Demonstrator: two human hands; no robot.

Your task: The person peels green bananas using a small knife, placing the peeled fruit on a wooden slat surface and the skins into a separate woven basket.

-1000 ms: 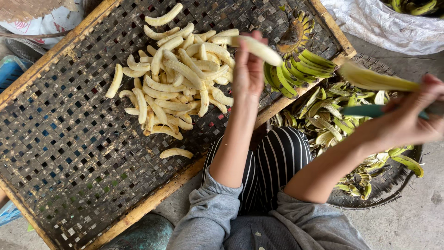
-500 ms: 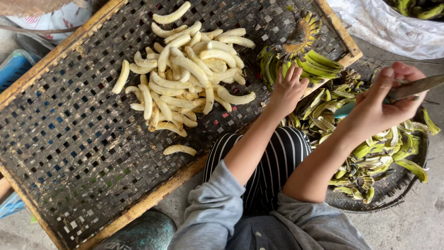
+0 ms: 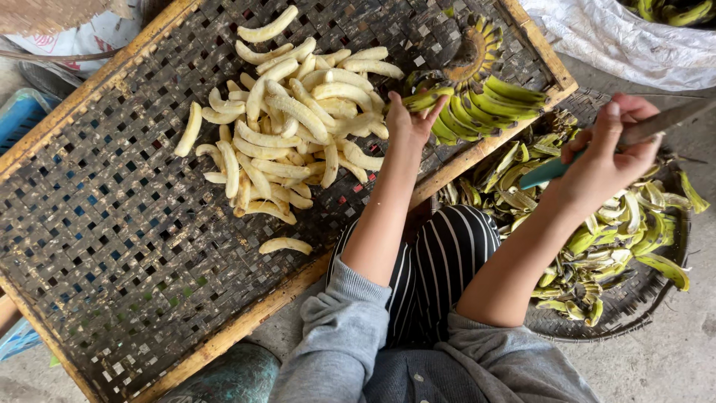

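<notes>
My left hand point(image 3: 409, 122) reaches onto the woven drying tray point(image 3: 97, 246), its fingers touching the bunch of green bananas point(image 3: 477, 104) at the tray's right end. A pile of several peeled pale bananas point(image 3: 291, 127) lies just left of that hand, and one peeled banana point(image 3: 285, 245) lies apart below the pile. My right hand point(image 3: 608, 157) is closed around a knife with a teal handle point(image 3: 548, 172), blade pointing up to the right, above a round basket of green peels point(image 3: 619, 239).
The tray has a wooden frame point(image 3: 224, 339) running diagonally past my striped lap. A white sack point(image 3: 619, 41) lies at the top right with green bananas point(image 3: 671, 11) behind it. Blue items point(image 3: 22, 116) sit at the left edge. Concrete floor point(image 3: 671, 366) shows at the bottom right.
My left hand has dropped the peeled banana onto the pile and moved down right to the green bunch. My right hand let go of the peel and lowered the knife over the basket.
</notes>
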